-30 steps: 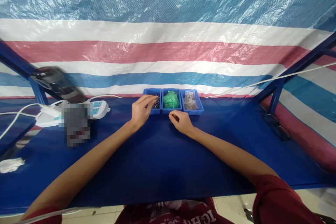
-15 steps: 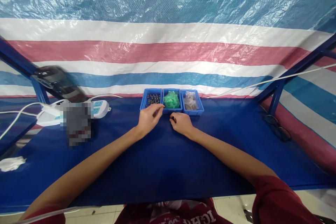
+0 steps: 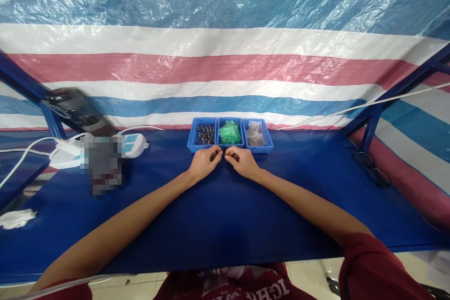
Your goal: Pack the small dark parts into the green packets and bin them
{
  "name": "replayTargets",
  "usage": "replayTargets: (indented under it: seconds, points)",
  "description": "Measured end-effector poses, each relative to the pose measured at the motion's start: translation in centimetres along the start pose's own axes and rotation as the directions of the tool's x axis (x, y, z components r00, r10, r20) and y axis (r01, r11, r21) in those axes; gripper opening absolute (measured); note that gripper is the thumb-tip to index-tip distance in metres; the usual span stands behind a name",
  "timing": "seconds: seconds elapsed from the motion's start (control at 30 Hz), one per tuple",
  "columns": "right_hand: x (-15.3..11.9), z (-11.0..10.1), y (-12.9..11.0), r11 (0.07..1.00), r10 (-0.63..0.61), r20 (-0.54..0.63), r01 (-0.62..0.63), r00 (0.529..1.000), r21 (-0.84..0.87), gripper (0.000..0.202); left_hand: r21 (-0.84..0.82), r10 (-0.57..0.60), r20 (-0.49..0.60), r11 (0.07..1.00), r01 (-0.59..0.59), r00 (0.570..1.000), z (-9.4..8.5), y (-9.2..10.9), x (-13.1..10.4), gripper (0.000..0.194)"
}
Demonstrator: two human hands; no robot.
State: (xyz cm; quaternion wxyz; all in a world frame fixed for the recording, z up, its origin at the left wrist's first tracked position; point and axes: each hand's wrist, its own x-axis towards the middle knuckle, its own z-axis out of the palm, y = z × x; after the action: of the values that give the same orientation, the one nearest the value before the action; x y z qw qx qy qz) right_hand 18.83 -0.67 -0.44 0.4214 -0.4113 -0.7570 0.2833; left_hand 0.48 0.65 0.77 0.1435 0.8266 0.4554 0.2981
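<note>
My left hand (image 3: 206,161) and my right hand (image 3: 243,161) face each other just in front of three blue bins, fingertips nearly meeting. Both are closed in a pinch; whatever sits between the fingers is too small to make out. The left bin (image 3: 190,144) holds many small dark metal parts (image 3: 206,134). In the middle bin (image 3: 242,139) lies a heap of green plastic pieces or bags (image 3: 229,132). Clear plastic bags (image 3: 255,134) fill part of the right bin (image 3: 269,143).
On the left a white power strip (image 3: 136,146) with cables lies by a dark bottle (image 3: 80,110) and a blurred-out object (image 3: 104,164). White crumpled cloth (image 3: 17,219) rests at the far left, glasses (image 3: 372,168) at the right. A striped tarp (image 3: 225,70) hangs behind the blue table (image 3: 225,225).
My left hand has come down from the left bin's front edge toward my right hand. The right hand has shifted slightly, and the fingertips are now closer together.
</note>
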Motion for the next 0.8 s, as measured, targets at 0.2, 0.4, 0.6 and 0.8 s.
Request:
replayTargets:
  seconds: [0.2,0.4,0.6,0.8]
  points:
    - [0.3,-0.1,0.4,0.938,0.18,0.094,-0.199,0.979,0.285,0.019,0.0,-0.045,0.205,0.999,0.046,0.978,-0.8,-0.1,0.4,0.032]
    - [0.3,0.4,0.9,0.892,0.278,0.086,-0.291,0.957,0.346,0.028,-0.109,-0.008,0.253,0.993,0.037,0.967,-1.3,-0.6,0.3,0.025]
    - [0.2,0.2,0.3,0.894,0.282,0.058,-0.284,0.958,0.346,0.032,-0.148,0.06,0.232,0.989,-0.026,0.971,-0.8,-1.5,0.2,0.024]
    - [0.1,0.1,-0.3,0.922,0.237,0.052,-0.241,0.97,0.302,0.038,-0.038,0.22,0.107,0.975,-0.217,0.97,-0.4,-1.6,-0.3,0.029]
